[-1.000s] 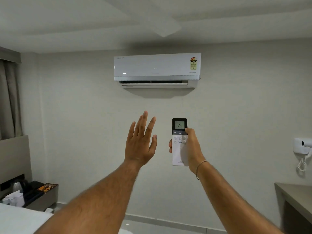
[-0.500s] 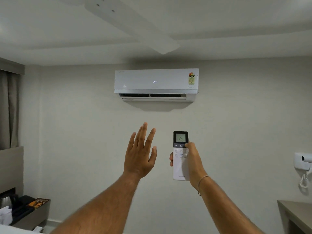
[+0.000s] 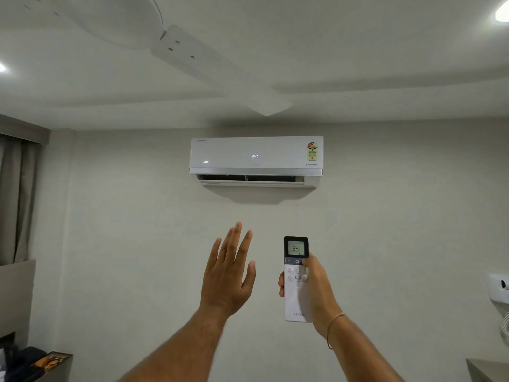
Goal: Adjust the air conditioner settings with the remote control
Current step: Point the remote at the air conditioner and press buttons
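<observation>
A white air conditioner point(image 3: 256, 157) hangs high on the wall ahead, its front panel lit with "24" and its lower flap open. My right hand point(image 3: 316, 288) holds a white remote control point(image 3: 296, 296) upright below it, thumb resting on the dark button strip under the screen, which reads 24. My left hand point(image 3: 228, 274) is raised beside the remote, palm toward the wall, fingers straight and apart, holding nothing. A thin bracelet circles my right wrist.
A white ceiling fan blade point(image 3: 220, 73) reaches overhead. Grey curtains point(image 3: 16, 199) hang at the left. A tray with a packet point(image 3: 52, 359) sits at lower left. A wall-mounted white device point(image 3: 500, 288) and a table corner point(image 3: 487, 370) are at the right.
The view has tilted upward, so the air conditioner sits lower in frame. Its panel now shows "24", which was dark a second ago. My hands keep their poses.
</observation>
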Action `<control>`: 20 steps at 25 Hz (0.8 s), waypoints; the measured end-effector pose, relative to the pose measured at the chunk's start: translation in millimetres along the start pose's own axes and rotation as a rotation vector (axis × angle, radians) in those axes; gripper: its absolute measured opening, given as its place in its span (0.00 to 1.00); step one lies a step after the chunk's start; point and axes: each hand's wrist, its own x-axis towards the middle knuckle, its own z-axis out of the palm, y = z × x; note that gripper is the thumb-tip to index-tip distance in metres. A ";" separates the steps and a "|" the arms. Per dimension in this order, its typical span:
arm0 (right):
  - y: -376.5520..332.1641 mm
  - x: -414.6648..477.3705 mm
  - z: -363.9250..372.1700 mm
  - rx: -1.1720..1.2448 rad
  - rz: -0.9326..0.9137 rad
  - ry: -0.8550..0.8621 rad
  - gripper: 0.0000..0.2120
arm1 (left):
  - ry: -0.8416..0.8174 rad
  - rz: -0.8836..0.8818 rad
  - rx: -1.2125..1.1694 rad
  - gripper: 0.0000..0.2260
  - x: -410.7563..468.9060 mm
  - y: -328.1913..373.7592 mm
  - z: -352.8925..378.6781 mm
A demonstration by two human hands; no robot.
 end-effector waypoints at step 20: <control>-8.2 -9.5 -3.8 -0.016 -0.014 -0.021 0.16 | -0.035 -0.033 -0.034 0.30 4.8 9.1 -9.5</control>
